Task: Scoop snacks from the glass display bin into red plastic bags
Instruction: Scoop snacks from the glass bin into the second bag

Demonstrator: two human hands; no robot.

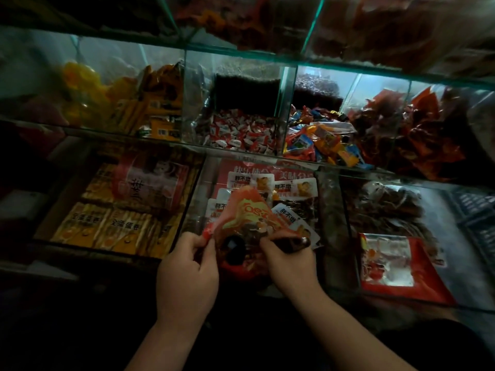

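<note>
At the front edge of the glass display bin, over its middle front compartment, a red plastic bag was held up between both hands. The left hand pinched the left side of the bag's mouth between thumb and fingers. The right hand had its fingers curled on the right side of the mouth, together with a dark object that was too dim to identify. The bag carried a yellow and orange print with large letters, but these could not be read. Something dark and round showed inside the bag, near its mouth.

Under and behind the bag lay white-labelled packets with the black characters 胖不墩 and a small picture on each. A red card with pale characters stood at the back of this compartment; its writing was not clear.

The left front compartment held yellow packets with dark writing, too blurred to read. The right front compartment held dark brown snacks and, near its front edge, a red and silver foil packet.

The row behind held red-and-white wrapped sweets, many-coloured wrappers and red packets.
</note>
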